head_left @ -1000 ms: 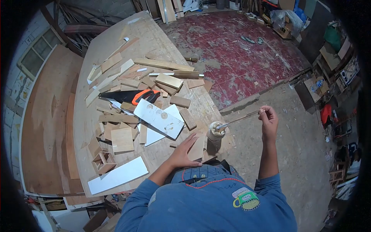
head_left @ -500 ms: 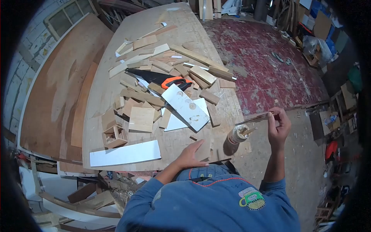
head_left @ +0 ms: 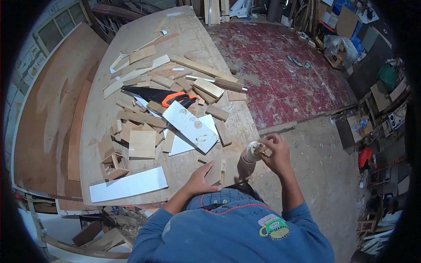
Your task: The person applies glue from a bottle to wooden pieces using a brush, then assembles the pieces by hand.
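My left hand [head_left: 197, 180] is at the table's near edge, thumb and forefinger spread around a small pale piece of wood [head_left: 222, 172]. The other fingers are hard to see. At the table's right corner stands a jar [head_left: 249, 154] with a whitish, smeared rim. Over its mouth is my right hand [head_left: 276, 154], fingertips pinched on a thin stick that is now mostly hidden. A small wood offcut [head_left: 202, 161] lies just beyond my left fingertip. Left of that hand is a long white board [head_left: 129, 184].
Wood offcuts [head_left: 142, 143] are heaped over the table [head_left: 184, 37]. Among them lie a handsaw [head_left: 175, 99] with an orange-black handle and a white board [head_left: 190, 127] with round marks. A small wooden box [head_left: 115, 167] stands at the left. Large panels [head_left: 48, 118] lean beyond.
My right hand has moved left, from beside the jar to over its mouth, bringing the thin stick with it. My left hand stays by the piece of wood. The whole view has shifted slightly.
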The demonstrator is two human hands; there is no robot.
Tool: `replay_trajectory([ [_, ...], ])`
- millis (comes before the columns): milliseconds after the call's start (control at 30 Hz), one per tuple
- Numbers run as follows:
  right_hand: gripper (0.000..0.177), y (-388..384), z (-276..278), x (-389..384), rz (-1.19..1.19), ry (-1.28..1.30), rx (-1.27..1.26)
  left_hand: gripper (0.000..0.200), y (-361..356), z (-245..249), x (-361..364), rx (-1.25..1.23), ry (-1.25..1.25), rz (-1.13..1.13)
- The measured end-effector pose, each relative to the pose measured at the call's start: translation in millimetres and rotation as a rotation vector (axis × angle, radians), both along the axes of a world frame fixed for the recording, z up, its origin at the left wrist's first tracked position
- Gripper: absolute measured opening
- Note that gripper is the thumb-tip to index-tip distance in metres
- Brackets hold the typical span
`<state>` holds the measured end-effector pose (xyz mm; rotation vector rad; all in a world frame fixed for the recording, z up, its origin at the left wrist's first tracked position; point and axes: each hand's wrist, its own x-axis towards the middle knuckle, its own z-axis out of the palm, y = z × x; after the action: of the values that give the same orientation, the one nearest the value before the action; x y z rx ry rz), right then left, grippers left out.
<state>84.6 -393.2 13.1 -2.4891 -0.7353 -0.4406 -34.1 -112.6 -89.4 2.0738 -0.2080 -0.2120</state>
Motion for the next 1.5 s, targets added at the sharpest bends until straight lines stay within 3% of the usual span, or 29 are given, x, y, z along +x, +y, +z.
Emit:
replay_trajectory([
  [67, 0.049, -13, 2, 8, 0.043, -0.029, 0.045, 0.107, -2, 1, 2, -0.021, 0.029, -0.012],
  [133, 0.052, -26, -5, 16, -0.115, 0.275, 0.122, 0.107, -3, 3, 6, -0.039, 0.056, -0.023],
  [167, 0.041, -30, -9, 19, -0.146, 0.317, 0.049, 0.108, -4, 3, 7, -0.037, 0.045, -0.033],
  [200, 0.041, -34, -20, 22, -0.149, 0.318, 0.049, 0.108, -5, 3, 9, -0.035, 0.035, -0.042],
  [267, 0.024, -39, -44, 26, -0.111, 0.531, 0.165, 0.108, -7, 3, 10, -0.022, 0.033, -0.04],
  [300, 0.024, -38, -42, 24, -0.112, 0.529, 0.164, 0.109, -8, 4, 12, -0.007, 0.031, -0.036],
  [367, 0.011, -31, -37, 20, -0.104, 0.238, 0.15, 0.11, -9, 7, 14, -0.002, 0.028, -0.04],
  [567, 0.007, -32, 17, 12, -0.189, 0.081, 0.323, 0.109, -12, 7, 21, -0.03, 0.039, -0.068],
  [933, 0.009, -46, -4, 20, -0.207, 0.177, 0.457, 0.11, -16, 8, 27, -0.044, 0.086, -0.084],
  [1100, 0.015, -45, -28, 29, -0.114, 0.416, 0.627, 0.11, -18, 8, 28, -0.062, 0.093, -0.097],
  [1267, 0.028, -30, -30, 31, -0.049, 0.544, 0.52, 0.11, -19, 8, 27, -0.055, 0.085, -0.1],
  [1500, 0.025, -28, -48, 49, -0.033, 0.379, 0.392, 0.109, -20, 11, 24, -0.09, 0.098, -0.083],
])
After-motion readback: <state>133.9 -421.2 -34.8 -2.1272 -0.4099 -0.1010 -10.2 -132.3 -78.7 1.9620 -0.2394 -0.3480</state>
